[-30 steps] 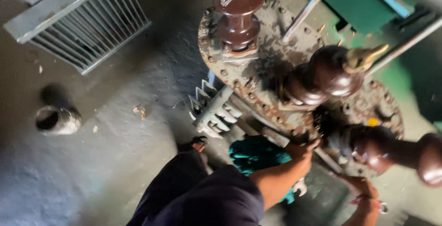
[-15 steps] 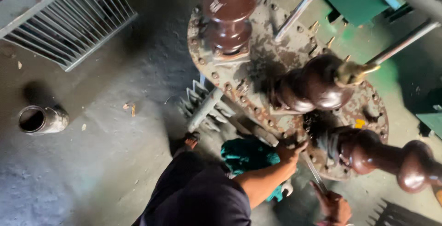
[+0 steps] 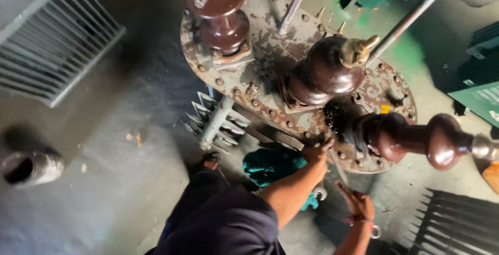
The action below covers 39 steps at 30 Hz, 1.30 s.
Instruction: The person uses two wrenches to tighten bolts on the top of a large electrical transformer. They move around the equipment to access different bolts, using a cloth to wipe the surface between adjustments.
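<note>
Rusty round lid (image 3: 270,63) sits under three brown insulators. Left hand (image 3: 318,151) fingers press its edge; right hand (image 3: 358,205) fingers clench a spanner (image 3: 340,174). Hold the lid steady and turn slowly.

Three insulators (image 3: 332,70) on the round cover plate (image 3: 270,63); cloth (image 3: 273,165) below its near edge, can (image 3: 28,165) far left.

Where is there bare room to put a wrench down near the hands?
Free: the concrete floor between the grille, the pipe stub and the finned radiator. Crowded: the rusty cover plate among three brown bushings, where the left hand touches its rim.
</note>
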{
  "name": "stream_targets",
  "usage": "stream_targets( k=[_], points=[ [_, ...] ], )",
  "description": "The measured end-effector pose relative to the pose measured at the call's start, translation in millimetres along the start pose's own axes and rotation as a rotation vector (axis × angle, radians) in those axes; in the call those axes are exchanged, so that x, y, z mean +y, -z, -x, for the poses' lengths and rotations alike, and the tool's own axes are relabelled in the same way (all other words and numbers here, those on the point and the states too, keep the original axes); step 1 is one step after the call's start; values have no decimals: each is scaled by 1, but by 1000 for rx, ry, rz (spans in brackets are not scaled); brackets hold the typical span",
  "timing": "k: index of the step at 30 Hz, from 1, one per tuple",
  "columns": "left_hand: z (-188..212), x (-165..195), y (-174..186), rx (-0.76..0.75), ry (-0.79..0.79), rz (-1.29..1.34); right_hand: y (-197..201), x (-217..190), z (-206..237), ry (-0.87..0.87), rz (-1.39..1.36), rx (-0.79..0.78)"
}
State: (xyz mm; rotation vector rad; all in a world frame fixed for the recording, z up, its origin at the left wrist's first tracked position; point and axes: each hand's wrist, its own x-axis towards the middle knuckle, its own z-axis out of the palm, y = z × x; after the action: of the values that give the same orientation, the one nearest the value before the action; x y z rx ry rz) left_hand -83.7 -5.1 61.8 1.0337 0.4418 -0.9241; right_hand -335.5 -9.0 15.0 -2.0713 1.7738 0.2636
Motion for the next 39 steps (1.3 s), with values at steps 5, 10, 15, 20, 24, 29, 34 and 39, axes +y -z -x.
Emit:
stream_targets(
  k=[5, 10, 15, 20, 24, 29, 34, 39],
  points=[
    [26, 28, -4, -15, 18, -50, 11, -41, 13, -120, 52, 67],
    [21, 30, -14, 42, -10, -56, -20, -99, 74, -402, 80, 214],
    [-8, -2, -1, 51, 77, -215, 32, -83, 44, -161, 205, 100],
    [-35, -44, 15, 19, -46, -314, 102, -47, -61, 22, 69, -110],
    [-46, -61, 18, 71, -56, -206, 99, -39, -84, 315, 90, -37],
    [-50, -64, 27, 148, 288, -711, 83, -22, -61, 246, -24, -40],
    [-46, -62, 28, 8, 54, -358, 93, -25, -61, 111, 56, 34],
    [-40, -54, 15, -72, 128, -264, 113, -55, -34, 50, 91, 201]
  ],
)
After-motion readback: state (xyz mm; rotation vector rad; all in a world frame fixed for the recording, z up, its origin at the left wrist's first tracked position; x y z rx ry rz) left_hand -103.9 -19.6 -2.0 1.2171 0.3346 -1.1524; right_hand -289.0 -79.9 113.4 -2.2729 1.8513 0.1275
